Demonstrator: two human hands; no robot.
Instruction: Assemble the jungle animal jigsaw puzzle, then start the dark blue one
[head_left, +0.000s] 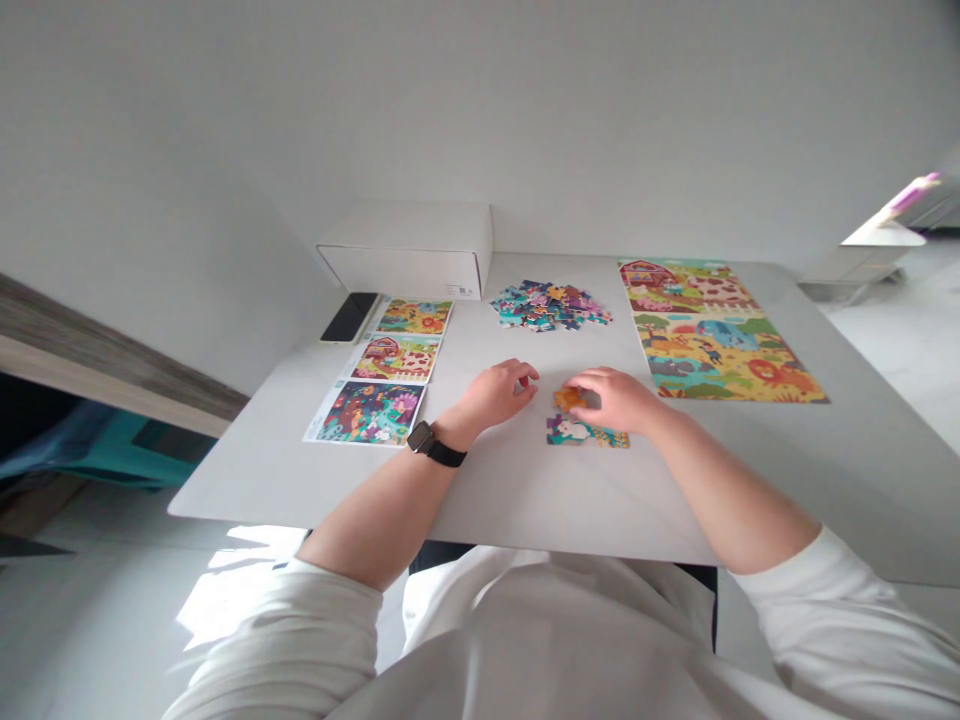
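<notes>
Your right hand (616,400) is partly closed, thumb and fingers curved around an orange, flat, interlocking puzzle piece (569,400) that it appears to hold lightly. That piece is just above a short strip of teal, white and yellow puzzle pieces (574,431) lying flat on the pale grey surface (495,500) in front of you; whether the two touch, you cannot tell from here. Your left hand (496,392) is beside them, fingers curled with the tips drawn near one another; something reddish shows at those tips, but it is too small to say whether you have hold of a piece. Beyond your hands is a heap of loose, multicoloured puzzle pieces (551,305), many overlapping. The orange piece looks like printed card, so expect it to be very light and fairly stiff, with a smooth face that may slide under a fingertip. Take it by opposite edges between thumb and forefinger, and spare the narrow tabs, which could bend or fray if squeezed. The strip would probably flex or part at its joints if lifted by one end, so steady it flat with light fingertip pressure.
</notes>
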